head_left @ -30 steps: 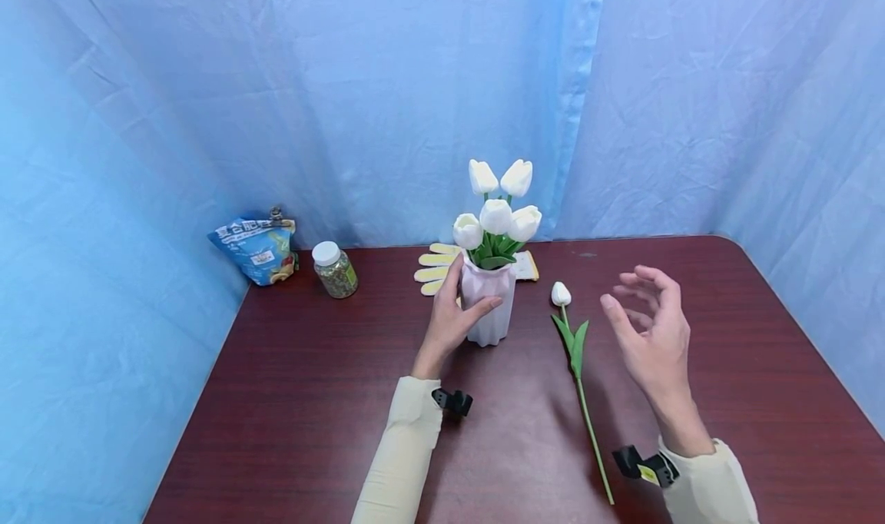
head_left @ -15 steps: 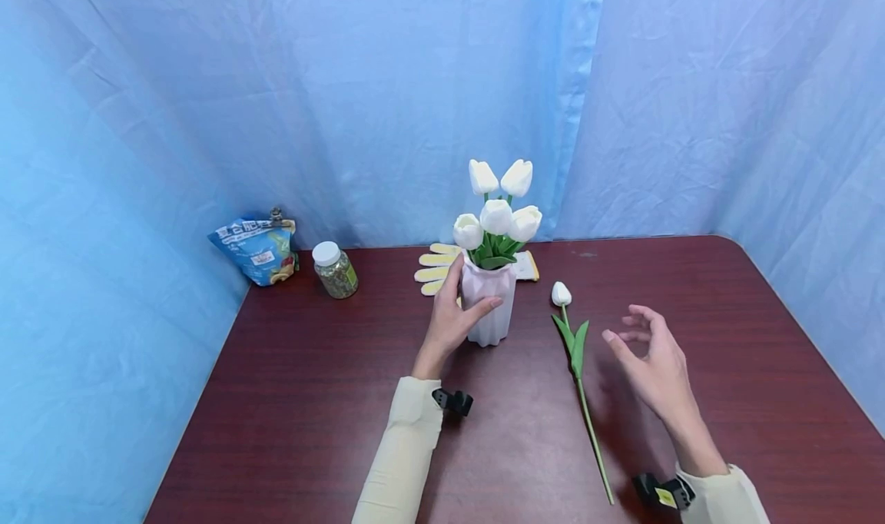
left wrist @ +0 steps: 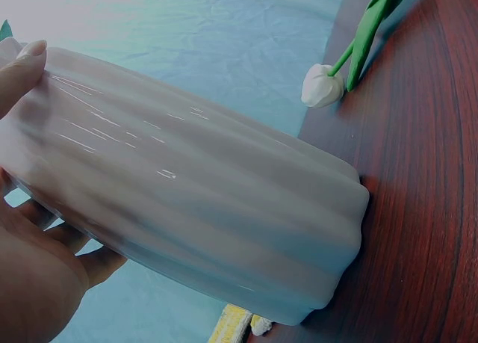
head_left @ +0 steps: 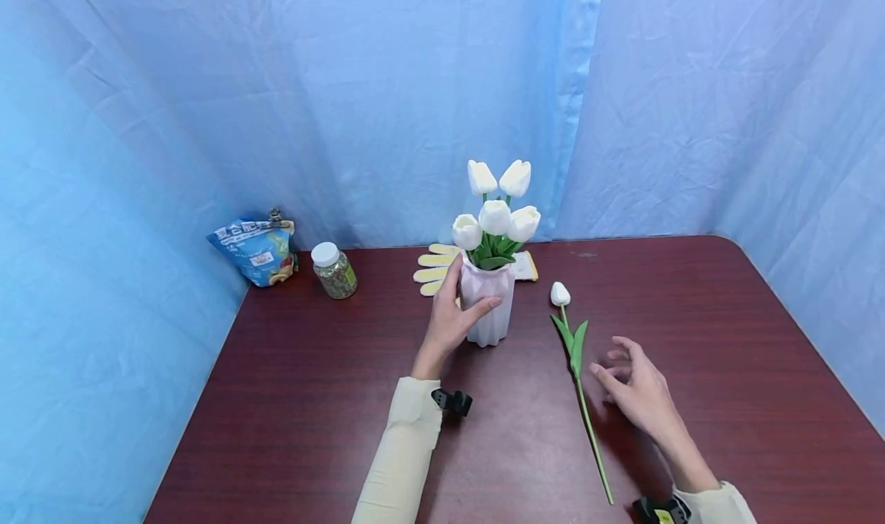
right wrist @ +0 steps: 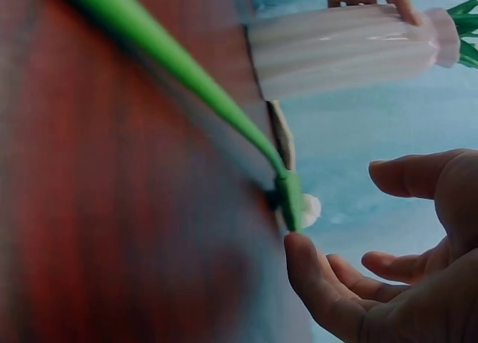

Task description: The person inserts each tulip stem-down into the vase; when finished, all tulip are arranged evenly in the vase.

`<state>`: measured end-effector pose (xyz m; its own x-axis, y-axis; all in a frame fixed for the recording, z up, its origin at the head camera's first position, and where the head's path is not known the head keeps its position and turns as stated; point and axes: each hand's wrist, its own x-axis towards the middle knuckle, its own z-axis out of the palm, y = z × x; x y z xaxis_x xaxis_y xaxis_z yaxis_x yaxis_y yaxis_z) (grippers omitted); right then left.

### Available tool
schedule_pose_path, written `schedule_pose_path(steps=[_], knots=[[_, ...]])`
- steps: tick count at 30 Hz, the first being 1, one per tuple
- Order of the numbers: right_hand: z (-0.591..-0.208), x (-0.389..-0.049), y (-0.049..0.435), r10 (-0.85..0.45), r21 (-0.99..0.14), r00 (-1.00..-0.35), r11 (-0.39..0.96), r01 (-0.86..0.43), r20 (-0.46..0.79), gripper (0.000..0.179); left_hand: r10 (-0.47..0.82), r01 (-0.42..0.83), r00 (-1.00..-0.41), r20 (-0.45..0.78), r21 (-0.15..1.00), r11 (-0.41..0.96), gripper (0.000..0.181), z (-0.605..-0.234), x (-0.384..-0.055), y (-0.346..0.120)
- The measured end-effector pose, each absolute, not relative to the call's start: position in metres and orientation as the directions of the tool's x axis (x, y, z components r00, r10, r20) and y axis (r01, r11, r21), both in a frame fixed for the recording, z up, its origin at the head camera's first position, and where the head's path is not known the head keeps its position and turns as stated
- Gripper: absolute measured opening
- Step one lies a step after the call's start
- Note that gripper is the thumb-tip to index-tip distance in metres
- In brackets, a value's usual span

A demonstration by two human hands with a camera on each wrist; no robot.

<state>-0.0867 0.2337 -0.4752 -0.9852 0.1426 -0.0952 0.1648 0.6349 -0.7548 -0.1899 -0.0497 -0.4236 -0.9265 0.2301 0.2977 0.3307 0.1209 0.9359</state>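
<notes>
A pale fluted vase (head_left: 489,309) stands upright on the dark red table, with several white tulips (head_left: 495,218) in it. My left hand (head_left: 448,326) grips the vase from its left side, thumb across the front and fingers behind, as the left wrist view also shows on the vase (left wrist: 194,186). A single white tulip (head_left: 581,386) with green leaves lies on the table to the right, its bloom pointing away. My right hand (head_left: 639,389) hovers just right of that stem, holding nothing, thumb and fingers loosely bent and apart. In the right wrist view the green stem (right wrist: 202,89) passes beyond the fingertips.
Behind the vase lies a yellow and white work glove (head_left: 435,269), partly hidden. A jar with a white lid (head_left: 335,270) and a blue clipped bag (head_left: 256,251) stand at the back left. Blue curtains (head_left: 387,109) surround the table's back and sides.
My right hand has come down and nearer, then moved left toward the lying tulip's stem. The left hand and the vase have stayed in place.
</notes>
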Motion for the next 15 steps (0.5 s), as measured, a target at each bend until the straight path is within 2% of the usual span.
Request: schedule_pose_path(steps=[7, 15], knots=[[-0.485, -0.081, 0.232, 0.120, -0.766, -0.977, 0.606, 0.213, -0.177, 0.069, 0.236, 0.329, -0.926, 0.296, 0.937, 0.119, 0.086, -0.423, -0.190, -0.050], [-0.488, -0.077, 0.228, 0.098, -0.769, -0.975, 0.602, 0.218, -0.199, 0.064, 0.217, 0.330, -0.929, 0.300, 0.936, 0.121, 0.092, -0.457, -0.209, -0.047]])
